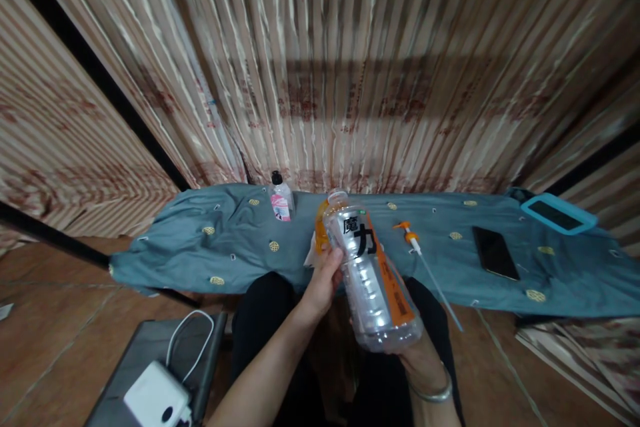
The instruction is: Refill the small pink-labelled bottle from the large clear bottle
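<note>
Curtain (pixel 350 80) at the back, cloth-covered table (pixel 243 237) before it. Held bottle (pixel 370 280) between left hand (pixel 323 283) and right hand (pixel 415 355), over the person's legs (pixel 263 313) and the table's near edge. Second bottle (pixel 321 230) just behind it, to the left, partly hidden. Third bottle (pixel 281 203) farther left, near the table's back edge. Right of the held bottle: pump (pixel 412 239), tube (pixel 435 280) past the near edge; then phone (pixel 495 253); frame (pixel 530 210) farthest right. Stool (pixel 143 340) left of the legs, power bank (pixel 155 393) and cable (pixel 197 311) on it.
</note>
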Tool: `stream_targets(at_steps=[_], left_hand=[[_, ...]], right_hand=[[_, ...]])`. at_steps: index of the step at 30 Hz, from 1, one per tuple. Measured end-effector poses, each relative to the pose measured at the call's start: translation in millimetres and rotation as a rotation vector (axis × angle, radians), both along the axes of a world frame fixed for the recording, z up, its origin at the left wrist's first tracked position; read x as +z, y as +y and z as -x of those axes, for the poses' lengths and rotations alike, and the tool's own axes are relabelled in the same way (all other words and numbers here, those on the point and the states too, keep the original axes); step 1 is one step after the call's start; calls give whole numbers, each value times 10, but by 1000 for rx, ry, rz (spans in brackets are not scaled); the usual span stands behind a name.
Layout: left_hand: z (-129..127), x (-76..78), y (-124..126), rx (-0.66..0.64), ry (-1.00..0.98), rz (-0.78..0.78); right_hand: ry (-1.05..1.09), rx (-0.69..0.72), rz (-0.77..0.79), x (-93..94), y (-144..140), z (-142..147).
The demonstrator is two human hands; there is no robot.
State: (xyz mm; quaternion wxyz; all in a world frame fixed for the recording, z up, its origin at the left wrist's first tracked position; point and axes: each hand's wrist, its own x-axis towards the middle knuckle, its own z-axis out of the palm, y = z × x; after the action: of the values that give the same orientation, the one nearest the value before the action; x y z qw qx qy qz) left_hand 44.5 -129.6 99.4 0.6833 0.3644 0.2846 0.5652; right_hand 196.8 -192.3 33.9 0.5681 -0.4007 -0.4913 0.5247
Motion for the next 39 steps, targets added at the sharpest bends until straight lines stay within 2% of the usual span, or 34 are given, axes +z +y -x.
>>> stream_targets(at_steps=[5,10,17,21,24,31,34,39], left_hand=[[31,48,-15,-4,149,-4],[93,108,-60,6,178,-6],[294,197,-123,67,214,-7],[490,229,-123,162,247,-43],[658,240,-89,253,299,-83],[1035,182,93,516,512,-169],[1166,96,247,599,547,-167],[1337,-134,612,740,592,-135]], right_hand=[[50,109,-76,158,-85,-32],[51,196,-52,295,-133,-57],[74,265,-27,349,-129,55],[116,302,21,356,-95,188],[127,292,93,314,-56,259],[33,138,208,58,64,272],[-16,81,208,-41,104,254],[-111,7,195,-183,153,229]])
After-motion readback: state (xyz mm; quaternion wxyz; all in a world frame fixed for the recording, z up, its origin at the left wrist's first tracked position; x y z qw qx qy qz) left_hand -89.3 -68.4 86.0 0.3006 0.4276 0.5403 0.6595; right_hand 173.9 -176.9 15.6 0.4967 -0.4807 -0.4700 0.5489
